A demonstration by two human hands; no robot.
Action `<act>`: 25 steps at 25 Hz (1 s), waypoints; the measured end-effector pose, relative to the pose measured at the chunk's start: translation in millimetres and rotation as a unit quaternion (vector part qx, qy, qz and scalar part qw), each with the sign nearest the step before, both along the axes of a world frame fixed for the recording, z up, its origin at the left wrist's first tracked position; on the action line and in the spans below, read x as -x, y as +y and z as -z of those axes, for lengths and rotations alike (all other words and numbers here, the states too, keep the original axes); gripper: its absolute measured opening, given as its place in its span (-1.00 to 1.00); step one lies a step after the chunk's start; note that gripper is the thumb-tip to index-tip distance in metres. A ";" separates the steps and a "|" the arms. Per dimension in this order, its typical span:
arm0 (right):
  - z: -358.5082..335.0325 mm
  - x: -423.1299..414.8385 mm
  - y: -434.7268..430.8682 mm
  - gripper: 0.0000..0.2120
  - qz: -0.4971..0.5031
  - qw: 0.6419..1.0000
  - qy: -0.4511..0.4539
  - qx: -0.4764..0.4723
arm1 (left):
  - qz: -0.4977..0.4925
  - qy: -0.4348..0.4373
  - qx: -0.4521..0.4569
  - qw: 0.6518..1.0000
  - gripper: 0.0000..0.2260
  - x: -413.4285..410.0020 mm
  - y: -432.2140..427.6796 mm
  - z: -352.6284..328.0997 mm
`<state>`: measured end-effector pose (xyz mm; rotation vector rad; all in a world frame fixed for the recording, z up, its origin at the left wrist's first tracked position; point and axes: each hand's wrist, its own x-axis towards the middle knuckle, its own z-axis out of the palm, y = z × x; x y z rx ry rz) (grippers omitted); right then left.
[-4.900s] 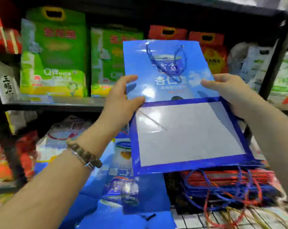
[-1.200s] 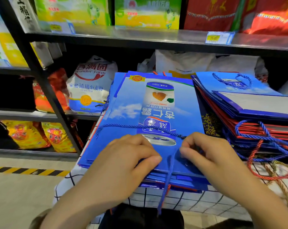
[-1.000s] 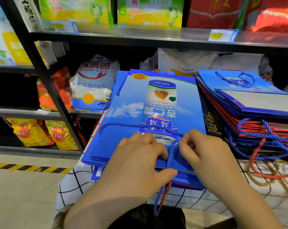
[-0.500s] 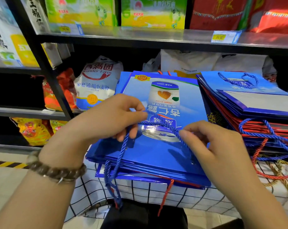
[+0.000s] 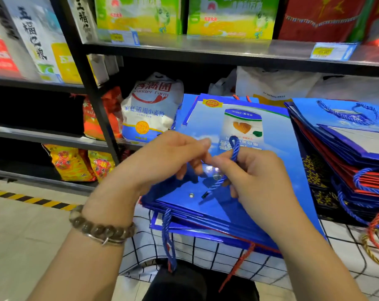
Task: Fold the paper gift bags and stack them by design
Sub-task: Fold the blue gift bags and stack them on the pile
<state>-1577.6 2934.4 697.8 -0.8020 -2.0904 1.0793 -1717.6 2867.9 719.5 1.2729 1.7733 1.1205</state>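
Note:
A flat blue gift bag (image 5: 271, 135) with a can picture lies on top of a pile of like bags in front of me. Its blue rope handle (image 5: 235, 146) is pulled up into a loop, and one loose end (image 5: 208, 192) dangles near an eyelet (image 5: 191, 195) in the bag. My right hand (image 5: 256, 179) pinches the rope. My left hand (image 5: 167, 157) is closed just left of it, fingertips meeting the right hand's; whether it grips the rope is hidden. A second pile (image 5: 353, 148) of folded blue and red bags lies at the right.
The piles rest on a white checked cloth (image 5: 206, 253). More rope handles (image 5: 169, 240) hang over the near edge. A flour sack (image 5: 149, 107) and store shelving (image 5: 206, 48) with packaged goods stand behind. Tiled floor with a yellow-black stripe (image 5: 32, 200) lies to the left.
The top bag from earlier now lies on the right pile. Over the last second both hands lifted off the left pile's top bag, pulling its blue rope up into a loop with one end free.

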 end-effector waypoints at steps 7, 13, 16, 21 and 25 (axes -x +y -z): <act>3.4 16.1 -2.5 -0.69 0.015 1.000 -0.011 -0.021 | 0.064 0.029 0.053 0.996 -0.85 1.7 -14.7 8.0; 25.8 -14.1 -11.4 -0.65 -0.008 0.990 -0.084 -0.110 | 0.012 0.126 0.057 0.990 -0.88 8.3 -26.1 10.9; 36.5 -25.2 -17.7 -0.67 -0.040 0.972 -0.105 -0.205 | 0.001 0.149 0.037 0.988 -0.87 7.5 -26.2 14.2; 41.0 -29.7 -17.4 -0.67 -0.026 0.946 -0.128 -0.297 | -0.019 0.129 0.008 0.991 -0.86 4.3 -24.7 21.5; 42.9 -30.1 -17.1 -0.66 -0.011 0.929 -0.131 -0.347 | -0.016 0.142 0.012 0.990 -0.87 5.5 -27.5 21.1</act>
